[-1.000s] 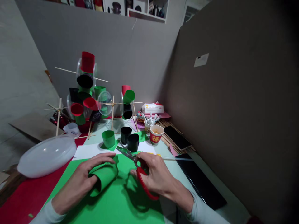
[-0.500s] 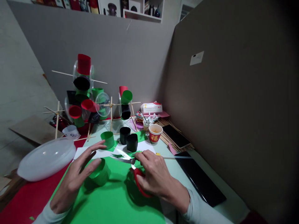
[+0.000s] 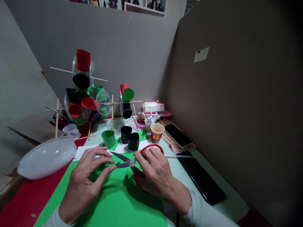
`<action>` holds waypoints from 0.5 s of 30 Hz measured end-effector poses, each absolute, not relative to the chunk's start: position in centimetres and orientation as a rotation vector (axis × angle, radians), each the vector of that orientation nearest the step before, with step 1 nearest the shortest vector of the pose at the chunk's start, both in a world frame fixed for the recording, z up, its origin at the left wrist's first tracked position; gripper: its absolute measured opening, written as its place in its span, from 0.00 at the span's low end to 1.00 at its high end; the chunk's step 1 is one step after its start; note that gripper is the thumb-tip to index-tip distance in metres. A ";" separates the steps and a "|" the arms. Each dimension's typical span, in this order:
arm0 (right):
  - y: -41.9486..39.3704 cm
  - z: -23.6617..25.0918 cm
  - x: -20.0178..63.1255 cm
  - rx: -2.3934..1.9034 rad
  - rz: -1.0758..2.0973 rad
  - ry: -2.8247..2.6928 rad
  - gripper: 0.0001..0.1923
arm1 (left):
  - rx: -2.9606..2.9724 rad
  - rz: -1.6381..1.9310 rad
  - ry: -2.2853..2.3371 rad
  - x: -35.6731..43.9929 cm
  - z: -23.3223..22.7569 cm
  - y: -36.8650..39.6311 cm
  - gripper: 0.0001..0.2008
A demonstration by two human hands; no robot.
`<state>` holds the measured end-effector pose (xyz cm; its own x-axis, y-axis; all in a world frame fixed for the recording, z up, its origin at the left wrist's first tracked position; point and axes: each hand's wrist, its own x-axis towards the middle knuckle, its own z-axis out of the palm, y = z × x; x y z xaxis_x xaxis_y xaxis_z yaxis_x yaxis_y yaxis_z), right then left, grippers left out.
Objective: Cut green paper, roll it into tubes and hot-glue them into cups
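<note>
My right hand (image 3: 151,170) grips a pair of red-handled scissors (image 3: 132,163) whose blades stand apart, pointing left. At the tip of the lower blade, the thumb and index finger of my left hand (image 3: 88,176) come together; whatever is between them is too small to make out. Behind the left fingers a green paper ring (image 3: 107,178) is mostly hidden. Below both hands lies a large green sheet (image 3: 118,201). Just beyond them stand another green paper ring (image 3: 108,139) and two black paper rings (image 3: 133,141) (image 3: 126,134).
Stick-and-paper-ring structures (image 3: 81,80) rise at the back left. A white balloon (image 3: 47,157) lies left. A red paper cup (image 3: 157,132), a phone (image 3: 178,135) and a black flat object (image 3: 201,178) lie right, before a grey partition (image 3: 232,104).
My left hand has moved right to the scissors' blade, its thumb and index finger drawing together. The scissors' blades have spread wider, and one red handle has swung up. The view has tilted slightly.
</note>
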<state>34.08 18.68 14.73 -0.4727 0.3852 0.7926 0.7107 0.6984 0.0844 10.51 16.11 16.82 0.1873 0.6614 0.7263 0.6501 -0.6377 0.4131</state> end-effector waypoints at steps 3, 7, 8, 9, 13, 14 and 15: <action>18.6 14.8 34.1 -0.816 -0.544 -2.093 0.17 | 2.266 1.511 1.332 10.9 17.2 15.6 0.05; 18.6 14.9 34.1 -0.784 -0.550 -2.095 0.16 | 2.128 1.523 1.392 11.4 17.6 14.9 0.06; 18.6 14.9 34.1 -0.772 -0.545 -2.096 0.16 | 2.108 1.535 1.411 11.6 17.6 14.7 0.06; 18.5 14.9 34.1 -0.761 -0.536 -2.099 0.16 | 2.089 1.551 1.430 11.8 17.6 14.5 0.06; 18.0 15.0 34.0 -0.743 -0.500 -2.122 0.14 | 1.999 1.636 1.594 11.4 17.2 14.3 0.06; 17.9 15.0 34.0 -0.741 -0.493 -2.131 0.14 | 1.964 1.681 1.688 10.9 17.1 14.5 0.07; 17.8 15.0 34.0 -0.744 -0.485 -2.138 0.13 | 1.922 1.734 1.777 10.1 17.1 14.7 0.07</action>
